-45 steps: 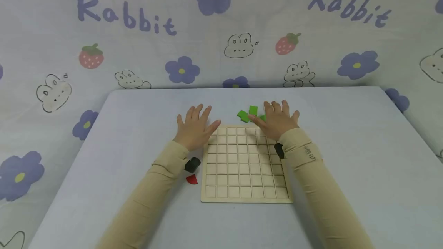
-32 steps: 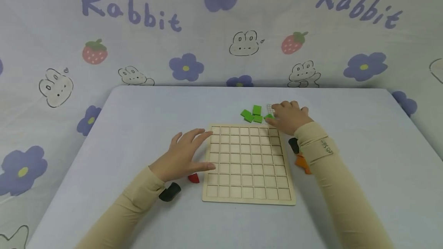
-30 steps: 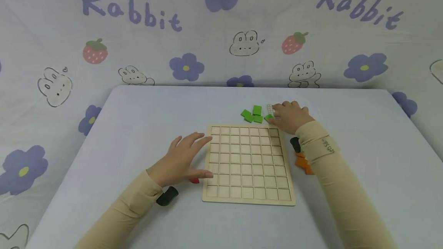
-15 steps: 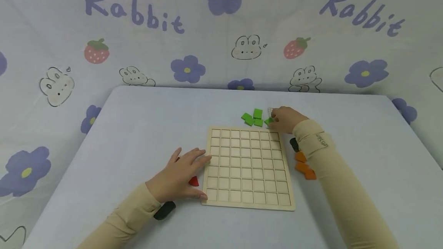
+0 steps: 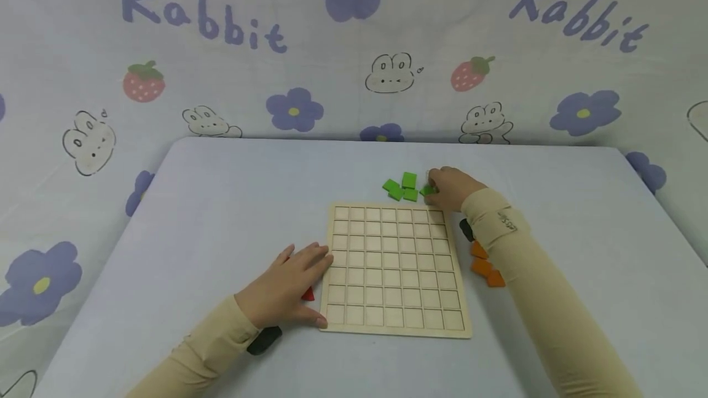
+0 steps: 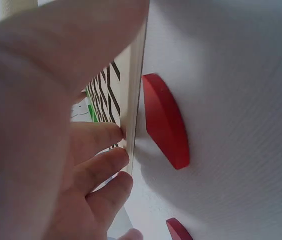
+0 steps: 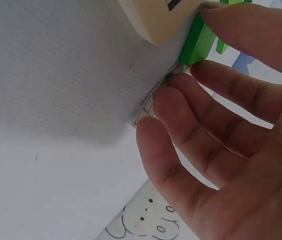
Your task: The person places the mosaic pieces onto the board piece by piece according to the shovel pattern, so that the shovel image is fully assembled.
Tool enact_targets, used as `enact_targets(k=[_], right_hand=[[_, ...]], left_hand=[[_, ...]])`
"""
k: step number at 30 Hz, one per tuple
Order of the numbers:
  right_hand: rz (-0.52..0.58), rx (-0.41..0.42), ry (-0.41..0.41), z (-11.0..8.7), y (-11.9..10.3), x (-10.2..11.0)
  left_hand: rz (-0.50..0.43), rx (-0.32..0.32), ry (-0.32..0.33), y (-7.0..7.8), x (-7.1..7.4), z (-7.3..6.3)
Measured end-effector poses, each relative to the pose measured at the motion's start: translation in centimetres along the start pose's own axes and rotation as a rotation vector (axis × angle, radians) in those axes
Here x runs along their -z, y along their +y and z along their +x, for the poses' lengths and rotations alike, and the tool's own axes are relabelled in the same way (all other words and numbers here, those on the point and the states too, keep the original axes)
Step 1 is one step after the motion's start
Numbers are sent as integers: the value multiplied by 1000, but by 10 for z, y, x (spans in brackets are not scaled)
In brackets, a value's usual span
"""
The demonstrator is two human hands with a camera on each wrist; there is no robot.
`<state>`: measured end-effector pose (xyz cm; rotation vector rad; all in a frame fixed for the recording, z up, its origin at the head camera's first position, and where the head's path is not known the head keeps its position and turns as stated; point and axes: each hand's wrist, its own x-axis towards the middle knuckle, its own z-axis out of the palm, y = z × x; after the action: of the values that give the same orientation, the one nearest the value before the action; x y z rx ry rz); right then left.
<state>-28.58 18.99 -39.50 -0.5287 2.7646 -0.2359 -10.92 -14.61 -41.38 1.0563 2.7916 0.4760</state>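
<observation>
A pale wooden grid board point(image 5: 393, 269) lies flat on the white table. Along its left edge rests my left hand point(image 5: 283, 287), fingers extended, fingertips and thumb at the rim. Under that hand is a red quarter-round piece point(image 6: 165, 122), with part of a second red piece point(image 6: 179, 230) lower in the left wrist view. Beyond the board's far right corner, my right hand point(image 5: 456, 189) pinches a green square tile point(image 7: 199, 41) between thumb and index finger. The other fingers curl over a small white gridded piece point(image 7: 143, 111), partly hidden behind them.
Several loose green tiles point(image 5: 409, 180) lie beyond the board's far edge. Orange pieces point(image 5: 482, 267) sit right of the board, beside the right forearm. A dark wrist camera point(image 5: 264, 341) hangs under the left cuff. A printed cloth point(image 5: 221, 66) backs the table.
My left hand has come down and toward me, from the board's far left corner to its left edge. My right hand has moved off the board's far edge and closed at the rightmost green tile.
</observation>
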Motion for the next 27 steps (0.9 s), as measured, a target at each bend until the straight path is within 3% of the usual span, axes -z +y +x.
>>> enact_targets(k=[11, 18, 27], right_hand=[[-17, 4, -25, 10, -2, 6], [-1, -31, -31, 5, -2, 10], [-14, 78, -17, 3, -19, 15]], left_hand=[[-37, 28, -31, 7, 8, 0], [-36, 35, -49, 8, 7, 3], [-31, 59, -55, 7, 5, 4]])
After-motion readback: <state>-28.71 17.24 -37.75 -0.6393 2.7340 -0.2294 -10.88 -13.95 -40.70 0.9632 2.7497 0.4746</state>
